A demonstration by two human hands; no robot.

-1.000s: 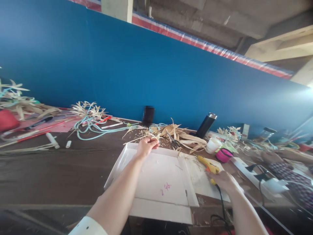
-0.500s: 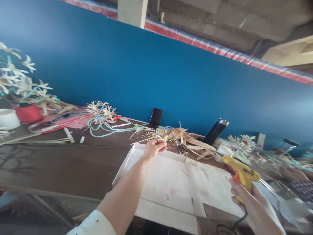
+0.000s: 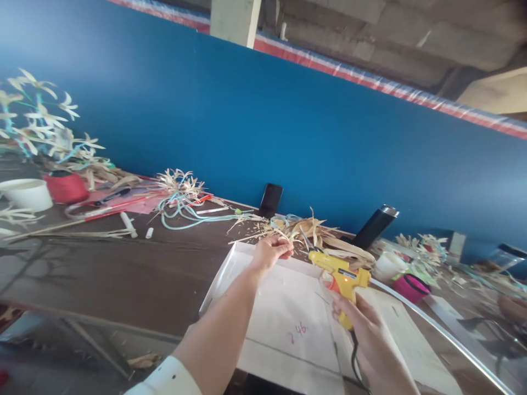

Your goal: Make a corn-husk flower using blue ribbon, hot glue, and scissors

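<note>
My left hand is pinched over the far edge of a white open box, with a thin pale husk strip showing at its fingertips. My right hand is wrapped round the handle of a yellow hot glue gun. Its nozzle points left, close to my left fingers. A long clear glue stick runs out of its rear, and a dark cord hangs below the grip. Dry husks lie just beyond both hands, with scissors partly hidden behind the nozzle.
Against the blue partition lean a phone and a black flask. To the left are husk flowers, a white cup and blue cord. A pink container and another person's hand are at right.
My right hand has brought the glue gun leftward over the box, its nozzle now near my left hand. My left hand keeps its pinch. The view has shifted slightly left.
</note>
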